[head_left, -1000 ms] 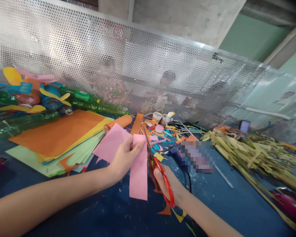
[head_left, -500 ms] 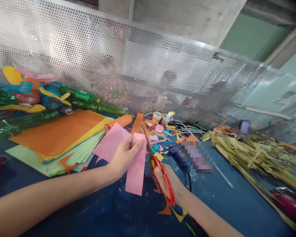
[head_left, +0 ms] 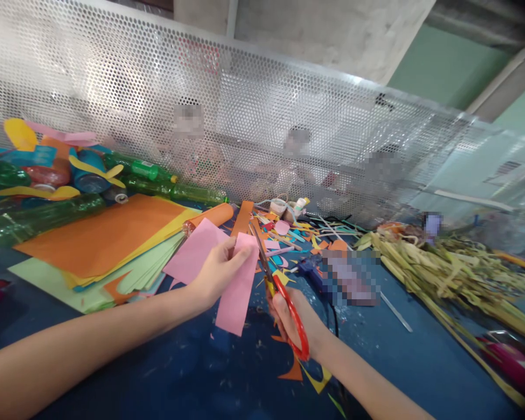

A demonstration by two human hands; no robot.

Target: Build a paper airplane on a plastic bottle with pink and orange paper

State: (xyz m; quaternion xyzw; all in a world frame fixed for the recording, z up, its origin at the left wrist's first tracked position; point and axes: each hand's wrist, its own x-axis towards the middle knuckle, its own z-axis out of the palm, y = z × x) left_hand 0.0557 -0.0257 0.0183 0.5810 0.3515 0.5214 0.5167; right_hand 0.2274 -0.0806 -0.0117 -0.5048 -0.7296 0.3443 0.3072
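My left hand point(head_left: 221, 269) pinches a pink paper strip point(head_left: 237, 291) between thumb and fingers, its lower end hanging toward me. A wider sheet of pink paper point(head_left: 196, 252) lies just beyond that hand, to the left. In my right hand point(head_left: 295, 318) is a pair of scissors point(head_left: 294, 318) with red handles, my fingers through the loops. Its blades point up and away, close along the right edge of the strip near its top. Whether the blades touch the paper I cannot tell.
Stacked coloured paper point(head_left: 109, 233) lies left, with green bottles point(head_left: 175, 188) behind it. Paper scraps point(head_left: 284, 230) and a blue glue gun point(head_left: 315, 274) are beyond my hands. Dried husks point(head_left: 455, 280) spread at right. A perforated metal screen point(head_left: 254, 111) stands behind; people are visible through it.
The pink strip has tilted, its lower end swinging slightly left and up. Both hands keep their grips and have barely moved.
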